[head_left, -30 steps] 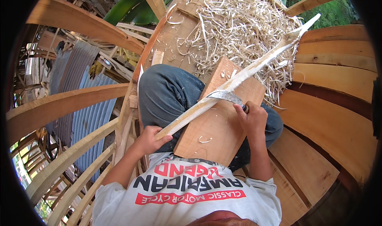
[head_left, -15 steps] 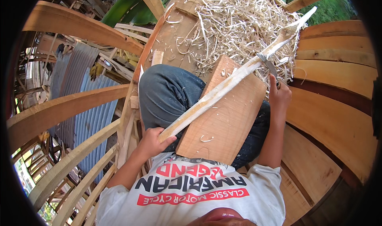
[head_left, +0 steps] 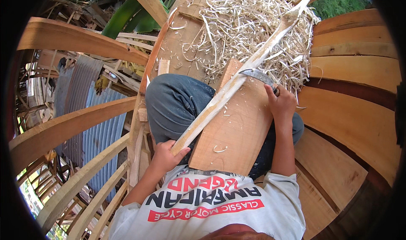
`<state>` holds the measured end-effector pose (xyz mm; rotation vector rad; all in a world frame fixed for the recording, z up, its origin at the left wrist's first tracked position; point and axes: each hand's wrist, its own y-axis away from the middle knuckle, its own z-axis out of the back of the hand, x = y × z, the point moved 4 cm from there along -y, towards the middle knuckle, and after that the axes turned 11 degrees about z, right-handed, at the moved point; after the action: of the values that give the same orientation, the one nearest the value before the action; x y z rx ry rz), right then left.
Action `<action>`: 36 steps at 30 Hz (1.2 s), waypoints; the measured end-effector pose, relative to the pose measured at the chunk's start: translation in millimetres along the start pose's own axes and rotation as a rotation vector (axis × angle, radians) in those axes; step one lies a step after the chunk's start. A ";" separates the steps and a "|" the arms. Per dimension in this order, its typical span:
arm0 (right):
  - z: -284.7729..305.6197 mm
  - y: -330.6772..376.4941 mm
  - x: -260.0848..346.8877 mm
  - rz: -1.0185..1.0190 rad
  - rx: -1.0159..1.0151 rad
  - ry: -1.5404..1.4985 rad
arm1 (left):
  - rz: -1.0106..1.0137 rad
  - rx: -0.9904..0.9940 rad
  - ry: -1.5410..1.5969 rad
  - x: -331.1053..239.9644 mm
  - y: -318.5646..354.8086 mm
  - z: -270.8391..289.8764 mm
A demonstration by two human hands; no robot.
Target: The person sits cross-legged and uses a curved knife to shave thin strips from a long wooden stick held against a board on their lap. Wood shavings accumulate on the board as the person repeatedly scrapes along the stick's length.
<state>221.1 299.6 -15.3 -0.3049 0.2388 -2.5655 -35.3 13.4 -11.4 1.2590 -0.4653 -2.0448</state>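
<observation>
A long, pale wooden stick (head_left: pixel 224 97) with its bark peeled slants from near my waist up to the far right. Around its near end my left hand (head_left: pixel 167 159) is closed, thumb along the side. My right hand (head_left: pixel 282 102) grips the dark handle of a curved knife (head_left: pixel 259 75). The hooked blade lies against the stick about midway along it. Under the stick, a flat wooden board (head_left: pixel 237 130) rests across my lap, with a few small shavings on it.
A heap of curly wood shavings (head_left: pixel 249 28) covers the planks (head_left: pixel 182 45) beyond my knees. Curved wooden ribs (head_left: pixel 80 121) rise on the left, with corrugated metal sheets (head_left: pixel 99 138) beyond them. Side planks (head_left: pixel 351 121) stand close on the right.
The knife and my right hand have come nearer to me along the stick, from its upper part to about its middle. The stick's far end has swung a little leftward.
</observation>
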 end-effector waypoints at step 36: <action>-0.7 -0.7 -9.8 -0.071 0.067 -0.209 | 0.063 0.089 -0.025 9.1 -4.5 1.9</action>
<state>228.7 305.5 -17.4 -0.5614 0.0658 -2.5798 -41.3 10.0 -19.1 1.2552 -0.6059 -2.0084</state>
